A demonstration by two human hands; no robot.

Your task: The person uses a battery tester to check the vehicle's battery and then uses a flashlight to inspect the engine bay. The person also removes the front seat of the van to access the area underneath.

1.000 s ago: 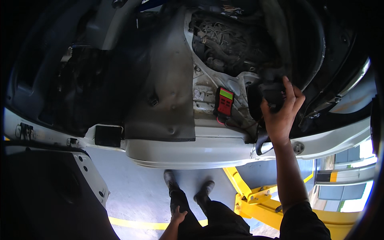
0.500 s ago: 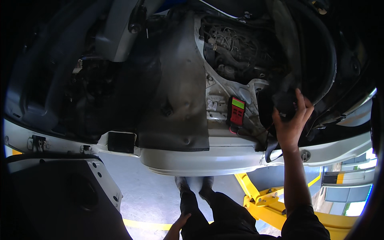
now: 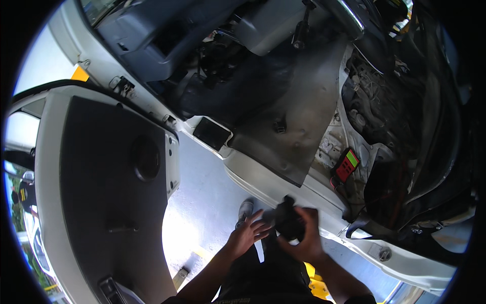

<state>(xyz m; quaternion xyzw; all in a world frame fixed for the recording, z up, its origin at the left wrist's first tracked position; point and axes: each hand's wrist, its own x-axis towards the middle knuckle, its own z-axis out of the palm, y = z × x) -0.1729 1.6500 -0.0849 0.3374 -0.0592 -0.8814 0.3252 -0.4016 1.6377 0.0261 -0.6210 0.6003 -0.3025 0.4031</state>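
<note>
Drawn back from the dark recess beside the engine, the right hand [image 3: 308, 230] has come down in front of the person's body, where it holds a black part [image 3: 289, 220] just outside the door sill [image 3: 273, 185]. Its fingers and thumb curl around the right side of this part, which is blurred, with a small knob at its top. Its forearm reaches up from the lower edge, slanting leftward. Facing it, the left hand [image 3: 247, 237] has risen from beside the thigh, its fingers spread and slightly bent; whether the fingertips touch the part cannot be told. Below the hands, a shoe [image 3: 246, 207] stands on the grey floor [image 3: 205, 172]. Beyond the sill, a red and black tester [image 3: 346, 165] lies near the engine [image 3: 365, 99], in the same spot as before, and a dark mat [image 3: 304, 119] covers the cab floor. Since the view has turned, the door [image 3: 111, 197] shows far more fully at left.
</note>
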